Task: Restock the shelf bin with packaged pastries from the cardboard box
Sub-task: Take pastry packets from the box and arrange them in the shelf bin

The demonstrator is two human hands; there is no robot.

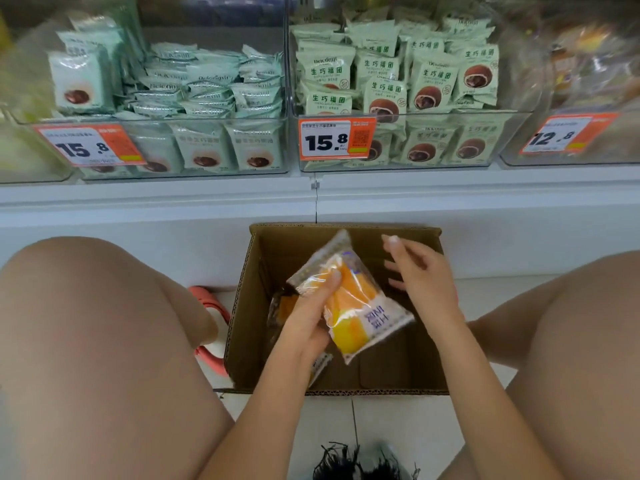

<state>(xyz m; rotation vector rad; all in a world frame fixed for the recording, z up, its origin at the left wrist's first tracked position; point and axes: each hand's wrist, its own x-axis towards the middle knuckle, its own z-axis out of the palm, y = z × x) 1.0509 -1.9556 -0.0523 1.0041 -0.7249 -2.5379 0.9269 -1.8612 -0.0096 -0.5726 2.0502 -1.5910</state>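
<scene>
An open cardboard box (249,327) stands on the floor between my knees, below the shelf. My left hand (308,313) grips a clear packet holding a yellow pastry (356,306), tilted above the box. My right hand (420,271) hovers just right of the packet, fingers spread, holding nothing. More yellow packets (287,306) lie low in the box's left side, partly hidden by my left hand. On the shelf, the far right clear bin (571,143), tagged 12.8, holds blurred yellowish packets.
Two clear bins tagged 15.8 hold pale green packets: left bin (194,147), middle bin (415,140). A white shelf ledge (311,192) runs in front. A pink object (207,299) sits left of the box. My bare knees flank the box.
</scene>
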